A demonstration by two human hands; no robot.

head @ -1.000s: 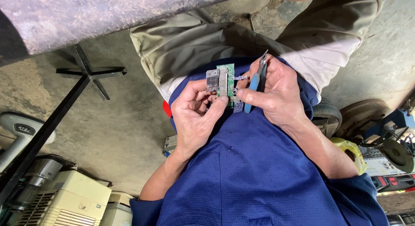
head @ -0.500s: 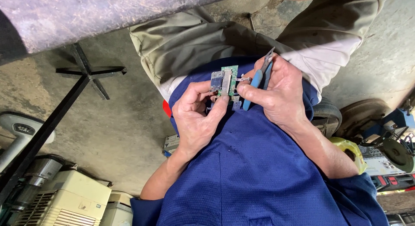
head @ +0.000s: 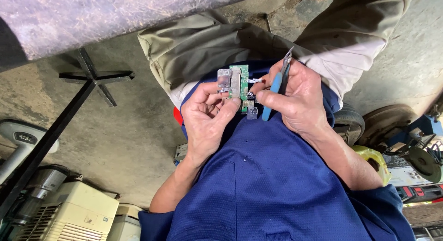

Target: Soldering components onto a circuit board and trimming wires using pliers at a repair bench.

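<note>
Left hand (head: 210, 114) pinches a small green circuit board (head: 239, 86), a flat rectangle with dull metal blocks, held over the blue-shirted lap. Right of the board, the right hand (head: 297, 100) grips slim blue-handled pliers (head: 277, 86), fingertips touching the board's edge. Left of the board, a black cross-shaped stand (head: 94, 79) sits on rough concrete.

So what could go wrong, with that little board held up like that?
The left hand pinches the green circuit board only by its edge, over bare concrete floor; a slip could drop it. The right hand also grips blue-handled pliers, whose metal tips might scratch it.
</note>
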